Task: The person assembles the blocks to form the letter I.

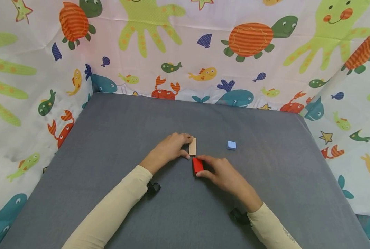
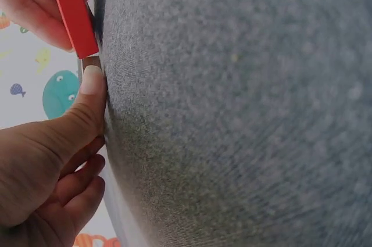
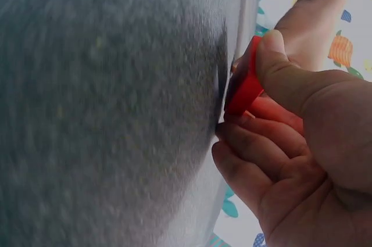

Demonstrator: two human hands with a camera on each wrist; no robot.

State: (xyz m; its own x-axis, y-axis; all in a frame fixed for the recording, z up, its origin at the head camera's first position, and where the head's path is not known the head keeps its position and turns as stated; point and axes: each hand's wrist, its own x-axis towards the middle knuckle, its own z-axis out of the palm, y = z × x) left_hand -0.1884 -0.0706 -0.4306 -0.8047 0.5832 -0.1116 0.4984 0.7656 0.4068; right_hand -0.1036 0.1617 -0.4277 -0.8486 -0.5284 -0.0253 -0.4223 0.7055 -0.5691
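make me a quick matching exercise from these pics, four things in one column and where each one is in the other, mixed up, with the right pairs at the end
Things
1. red block
2. tan block
3. blue block
4. patterned cloth

Places
A. on the gray table, apart from both hands
B. held by the right hand
C. hanging behind the table
D. gripped by the left hand

Pairs: 1-B, 2-D, 3-A, 4-C
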